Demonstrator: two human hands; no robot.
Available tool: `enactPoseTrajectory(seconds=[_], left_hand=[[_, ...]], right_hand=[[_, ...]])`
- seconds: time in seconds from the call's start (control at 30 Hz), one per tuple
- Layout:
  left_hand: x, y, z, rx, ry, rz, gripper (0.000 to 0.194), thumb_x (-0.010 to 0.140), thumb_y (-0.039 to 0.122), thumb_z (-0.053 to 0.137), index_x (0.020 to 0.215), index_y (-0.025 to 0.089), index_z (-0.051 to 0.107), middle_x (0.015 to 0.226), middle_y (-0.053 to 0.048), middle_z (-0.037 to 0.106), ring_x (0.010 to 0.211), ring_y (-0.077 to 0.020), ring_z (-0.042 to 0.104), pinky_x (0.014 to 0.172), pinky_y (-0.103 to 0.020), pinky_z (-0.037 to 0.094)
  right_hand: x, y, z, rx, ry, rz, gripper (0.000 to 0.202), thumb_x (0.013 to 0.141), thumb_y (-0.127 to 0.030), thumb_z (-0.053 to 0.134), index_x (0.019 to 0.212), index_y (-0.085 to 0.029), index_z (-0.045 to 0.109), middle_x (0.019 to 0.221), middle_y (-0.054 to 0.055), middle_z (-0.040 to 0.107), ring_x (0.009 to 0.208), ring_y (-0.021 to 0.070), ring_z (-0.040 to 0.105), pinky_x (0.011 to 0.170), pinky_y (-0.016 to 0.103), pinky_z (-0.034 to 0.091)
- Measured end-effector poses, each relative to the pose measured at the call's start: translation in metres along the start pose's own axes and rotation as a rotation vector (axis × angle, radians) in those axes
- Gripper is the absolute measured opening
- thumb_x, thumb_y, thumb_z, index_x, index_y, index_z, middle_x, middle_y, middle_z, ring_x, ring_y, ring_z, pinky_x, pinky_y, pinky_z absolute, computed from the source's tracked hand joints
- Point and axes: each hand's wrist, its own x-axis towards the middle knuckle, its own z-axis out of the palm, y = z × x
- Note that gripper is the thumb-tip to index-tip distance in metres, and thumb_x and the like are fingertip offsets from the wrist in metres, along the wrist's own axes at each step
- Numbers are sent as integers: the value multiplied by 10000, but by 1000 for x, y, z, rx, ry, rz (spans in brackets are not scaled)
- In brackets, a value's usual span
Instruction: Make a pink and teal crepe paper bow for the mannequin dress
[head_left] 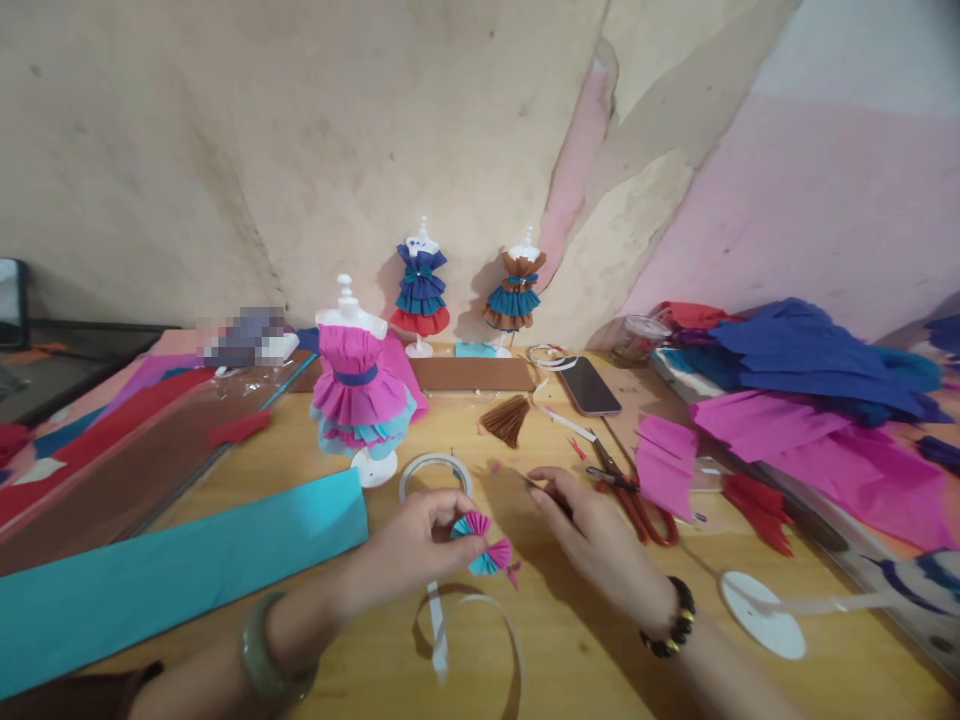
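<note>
My left hand [412,545] pinches a small pleated paper bow [484,545] in pink and light blue between thumb and fingers, above the wooden table. To its right, my right hand [600,540] is closed round a small dark pointed tool [529,483]; the fingers cover most of it, so its kind is unclear. A roll of white tape [436,460] lies just behind the left hand. Beyond it stands a mini dress form [352,375] in a pink and light blue crepe paper dress with a dark blue waistband.
Two more dressed forms, blue [421,290] and brown [514,290], stand by the wall. Scissors [630,490], a phone [590,385] and a pleated brown piece [506,420] lie right of centre. A turquoise paper strip [187,570] spreads left; crepe paper [817,350] is heaped right.
</note>
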Motion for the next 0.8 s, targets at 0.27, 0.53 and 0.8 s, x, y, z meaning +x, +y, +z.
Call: enactPoseTrajectory(seconds=[0.27,0.53,0.8], left_hand=[[6,0,-5,-346,91,-120,333,663,401,801,777,148,618,757,-44,670,680,-149,625,657,-277,506],[2,1,3,-494,127,-138,413,612,419,837,858,147,648,788,-48,673,681,-139,627,620,-247,490],[2,-4,11,-460,174,-82,392,582,434,848,752,146,644,680,-5,645,601,-107,565,547,-215,428]], right_hand=[[14,28,5,-275,149,-161,265,938,-272,435,1013,-171,668,1005,143,660,993,311,590,907,493,453],[-10,-10,39,862,39,107,358,867,-435,617,1174,-252,600,1187,97,663,1069,279,625,922,441,491],[-7,-43,45,1223,-30,132,326,698,-342,811,980,-232,688,945,51,728,864,226,675,782,362,546]])
